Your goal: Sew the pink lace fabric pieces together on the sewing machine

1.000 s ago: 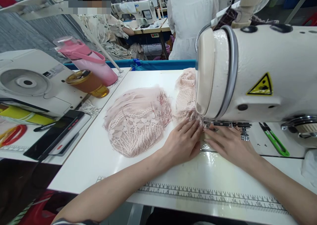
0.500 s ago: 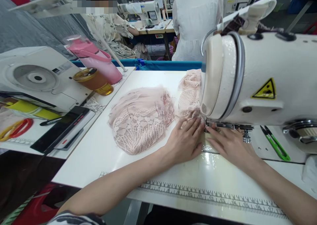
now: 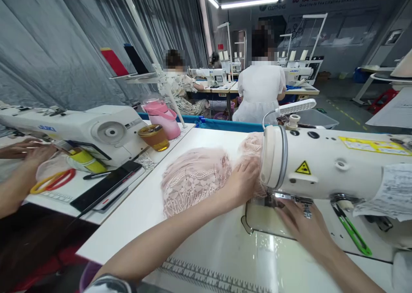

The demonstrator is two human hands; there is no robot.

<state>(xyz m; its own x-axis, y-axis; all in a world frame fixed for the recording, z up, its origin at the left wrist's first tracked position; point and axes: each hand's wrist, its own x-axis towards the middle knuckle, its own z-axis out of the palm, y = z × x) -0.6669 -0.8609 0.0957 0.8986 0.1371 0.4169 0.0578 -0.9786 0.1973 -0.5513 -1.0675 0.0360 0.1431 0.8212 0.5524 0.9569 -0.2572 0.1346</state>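
From here I have the left hand (image 3: 243, 179) palm down on the smaller lace piece (image 3: 251, 146), fingers stretched out together, though I can't tell whether they pinch any cloth; the right hand (image 3: 301, 220) lies at four o'clock from it, fingertips hidden under the sewing machine (image 3: 322, 164), so its hold I can't tell either. The smaller piece runs out towards twelve o'clock from the left hand, partly behind the machine's nose, and the larger lace bundle (image 3: 195, 177) lies at nine o'clock, just beside that hand. I judge both light and very limp, the open netting easy to snag or pull, so I'd press with flat fingers and gather a thicker fold rather than pluck the frayed edge. The machine hems me in at two to three o'clock, the blue cloth rim (image 3: 238, 126) bounds the table (image 3: 138, 211) at twelve, and green snips (image 3: 352, 233) sit between three and four from the right hand. My open room is at six o'clock from the left hand, with printed ruler marks (image 3: 209, 278) at seven near the front edge
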